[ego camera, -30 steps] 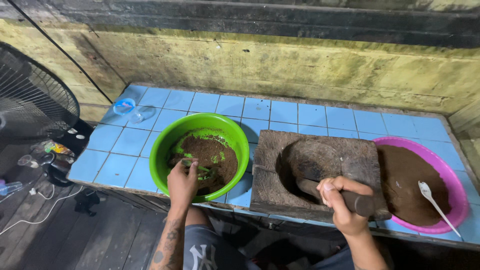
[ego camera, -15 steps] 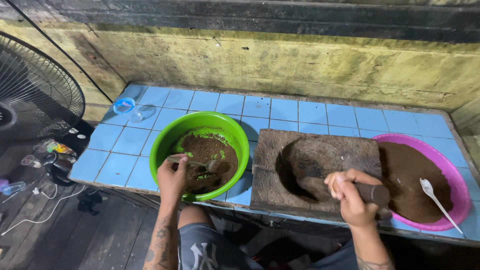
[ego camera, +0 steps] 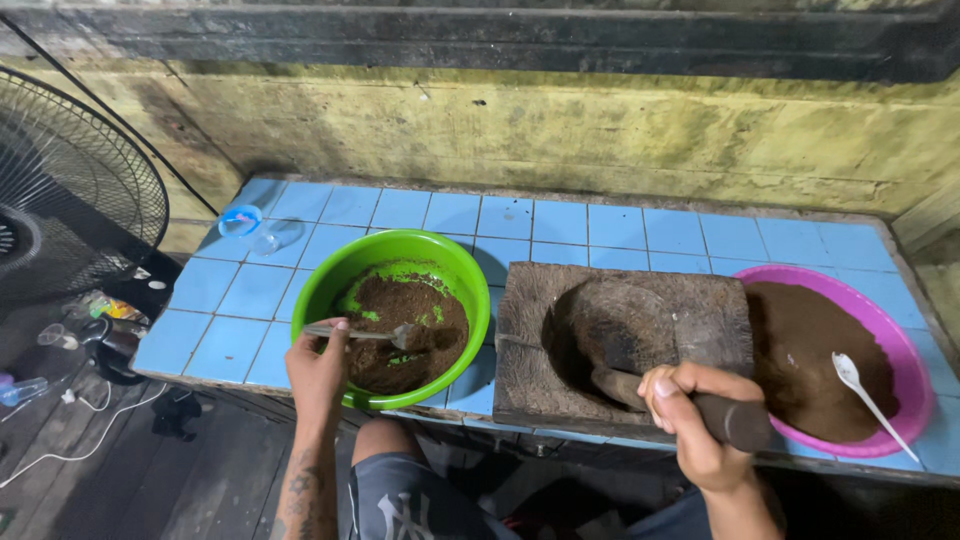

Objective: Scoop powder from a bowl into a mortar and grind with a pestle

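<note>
Against stained wall (ego camera: pixel 560 130), blue-tiled counter (ego camera: pixel 620 225)

Wall (ego camera: pixel 600 120): stained, yellow-green, with a dark ledge along the top.
Counter (ego camera: pixel 640 225): light-blue tiles, dark grout.
Fan (ego camera: pixel 70 190): black wire guard, at left.
Floor (ego camera: pixel 150 480): dark planks, white cable, small clutter.
Light: dim.

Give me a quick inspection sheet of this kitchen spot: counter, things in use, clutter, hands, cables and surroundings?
Surface: blue tiled counter, worn.
Job's things: green bowl of brown paste; wooden mortar block; pestle; pink basin of brown paste with white spoon.
Clutter: small blue lid, clear cup.
Hands: left hand holds metal spoon; right hand grips pestle.
Cables: white cable on floor.
Surroundings: fan, stained wall.
</note>
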